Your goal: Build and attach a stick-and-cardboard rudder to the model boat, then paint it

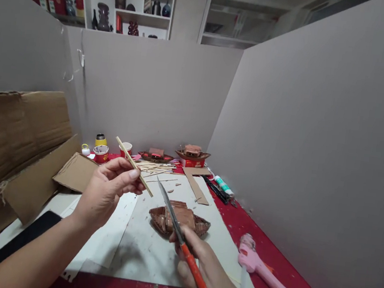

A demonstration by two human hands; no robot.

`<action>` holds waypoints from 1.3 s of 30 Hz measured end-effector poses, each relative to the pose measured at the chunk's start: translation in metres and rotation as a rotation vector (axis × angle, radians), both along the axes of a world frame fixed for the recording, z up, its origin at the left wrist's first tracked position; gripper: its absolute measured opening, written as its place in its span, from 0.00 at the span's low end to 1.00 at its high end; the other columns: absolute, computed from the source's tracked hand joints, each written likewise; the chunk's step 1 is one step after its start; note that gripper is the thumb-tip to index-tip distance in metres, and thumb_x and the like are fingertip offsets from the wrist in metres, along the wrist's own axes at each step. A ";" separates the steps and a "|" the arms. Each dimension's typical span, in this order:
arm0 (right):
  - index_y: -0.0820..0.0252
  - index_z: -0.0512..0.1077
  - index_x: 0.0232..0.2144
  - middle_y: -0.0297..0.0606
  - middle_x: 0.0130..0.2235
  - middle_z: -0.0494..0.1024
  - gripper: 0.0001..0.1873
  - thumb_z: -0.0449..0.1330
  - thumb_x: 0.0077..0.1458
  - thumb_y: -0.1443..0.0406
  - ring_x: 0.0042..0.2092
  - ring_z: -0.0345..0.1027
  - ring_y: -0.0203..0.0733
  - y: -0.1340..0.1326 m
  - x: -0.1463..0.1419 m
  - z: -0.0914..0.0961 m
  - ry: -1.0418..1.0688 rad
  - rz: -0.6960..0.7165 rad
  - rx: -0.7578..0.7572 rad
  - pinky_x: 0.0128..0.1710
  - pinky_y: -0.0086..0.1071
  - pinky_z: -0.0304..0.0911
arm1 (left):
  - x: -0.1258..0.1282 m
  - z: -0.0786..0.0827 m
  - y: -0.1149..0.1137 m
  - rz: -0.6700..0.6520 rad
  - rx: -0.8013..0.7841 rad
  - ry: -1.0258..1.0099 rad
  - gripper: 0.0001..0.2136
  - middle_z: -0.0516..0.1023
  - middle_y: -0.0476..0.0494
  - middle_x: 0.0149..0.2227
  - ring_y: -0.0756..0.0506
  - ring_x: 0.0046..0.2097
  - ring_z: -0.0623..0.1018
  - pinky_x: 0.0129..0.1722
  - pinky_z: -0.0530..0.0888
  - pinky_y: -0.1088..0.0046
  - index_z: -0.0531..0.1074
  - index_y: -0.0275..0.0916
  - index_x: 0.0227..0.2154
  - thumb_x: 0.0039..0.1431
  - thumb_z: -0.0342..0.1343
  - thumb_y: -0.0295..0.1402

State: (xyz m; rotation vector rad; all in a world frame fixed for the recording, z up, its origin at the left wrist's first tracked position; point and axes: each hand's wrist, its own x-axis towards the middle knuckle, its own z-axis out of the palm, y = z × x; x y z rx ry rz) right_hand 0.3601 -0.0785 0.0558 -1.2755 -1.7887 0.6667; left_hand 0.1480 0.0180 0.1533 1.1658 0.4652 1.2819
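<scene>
Head view, left hand (113, 183): fingers pinching the stick (127, 154) near mid-length, apparently so both ends stay free.
Stick: raised at 11 o'clock of the boat (184, 220); long axis runs 11 to 5 o'clock, lower end towards the blade side.
Right hand (196, 252): fingers closed around the red-handled cutter (184, 249), its tip pointing to 11 o'clock, near the stick, seemingly apart.
Boat: long axis 9 to 3 o'clock, on paper (149, 260) that probably shields the surface.
Glue gun (267, 272): 4 o'clock of the boat, perhaps for easy reach.
</scene>
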 end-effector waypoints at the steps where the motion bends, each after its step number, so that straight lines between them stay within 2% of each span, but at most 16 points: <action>1: 0.57 0.68 0.38 0.38 0.31 0.71 0.20 0.54 0.55 0.48 0.33 0.64 0.44 -0.001 0.000 0.001 -0.026 -0.001 -0.003 0.34 0.34 0.63 | 0.000 -0.001 0.000 0.000 0.000 0.004 0.05 0.80 0.50 0.26 0.52 0.27 0.79 0.29 0.77 0.80 0.75 0.37 0.28 0.51 0.67 0.27; 10: 0.57 0.63 0.33 0.32 0.28 0.64 0.16 0.51 0.58 0.50 0.29 0.56 0.38 0.000 -0.005 0.000 -0.024 0.092 -0.046 0.29 0.31 0.57 | 0.003 -0.004 0.004 0.007 0.056 0.096 0.07 0.80 0.51 0.24 0.52 0.27 0.80 0.27 0.77 0.80 0.72 0.37 0.27 0.52 0.66 0.29; 16: 0.58 0.63 0.33 0.33 0.29 0.64 0.18 0.51 0.59 0.50 0.31 0.57 0.38 -0.001 -0.004 -0.003 -0.008 0.112 -0.068 0.32 0.30 0.58 | 0.004 -0.005 0.005 0.013 0.045 0.121 0.08 0.80 0.51 0.23 0.51 0.26 0.80 0.26 0.77 0.80 0.71 0.37 0.27 0.52 0.66 0.29; 27: 0.59 0.70 0.33 0.33 0.27 0.67 0.22 0.53 0.58 0.47 0.29 0.60 0.38 -0.003 -0.003 -0.012 0.005 0.041 -0.033 0.31 0.29 0.62 | 0.003 -0.003 0.001 -0.033 0.014 0.137 0.09 0.79 0.50 0.22 0.51 0.25 0.80 0.26 0.78 0.79 0.70 0.36 0.27 0.51 0.66 0.29; 32: 0.59 0.71 0.36 0.37 0.30 0.72 0.19 0.54 0.58 0.50 0.31 0.65 0.41 -0.003 -0.001 -0.011 -0.095 0.004 0.035 0.33 0.31 0.64 | 0.003 -0.002 0.001 -0.035 0.018 0.128 0.09 0.79 0.50 0.23 0.51 0.26 0.80 0.27 0.78 0.79 0.70 0.36 0.28 0.51 0.67 0.30; 39: 0.59 0.68 0.33 0.34 0.28 0.69 0.14 0.53 0.57 0.54 0.29 0.62 0.39 -0.003 -0.003 -0.005 -0.143 0.010 0.042 0.31 0.29 0.61 | 0.002 -0.002 0.001 -0.057 0.048 0.132 0.08 0.79 0.51 0.23 0.51 0.26 0.80 0.27 0.78 0.79 0.71 0.36 0.28 0.52 0.66 0.30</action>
